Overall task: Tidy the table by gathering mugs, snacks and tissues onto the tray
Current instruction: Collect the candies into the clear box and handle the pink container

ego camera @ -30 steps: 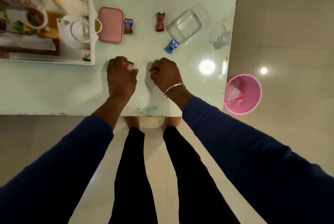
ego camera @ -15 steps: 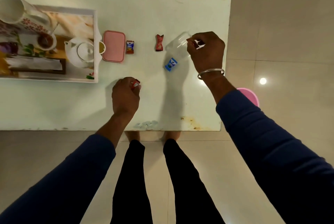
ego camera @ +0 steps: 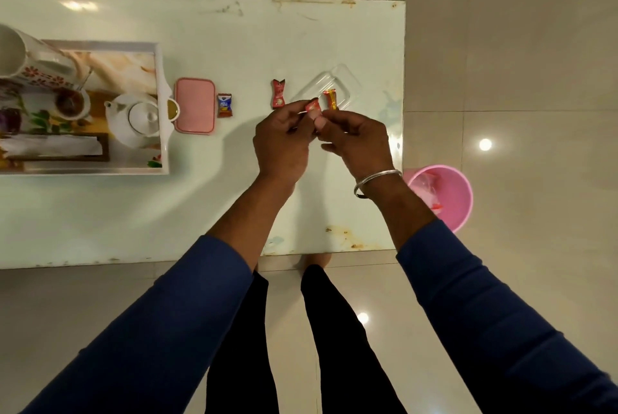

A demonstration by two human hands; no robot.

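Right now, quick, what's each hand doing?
Left hand: pinching a small red wrapped candy.
Right hand: fingers curled, touching the same candy; its grip cannot be told.

Glossy table (ego camera: 234,199), clear plastic container (ego camera: 337,84)

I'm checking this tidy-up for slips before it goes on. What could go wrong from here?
1. The left hand and right hand both pinch small candies above the table; one could slip and drop.
2. The clear container lies near the table's right edge, so a nudge might push it off.
3. The tray already looks crowded round the teapot, leaving little room.
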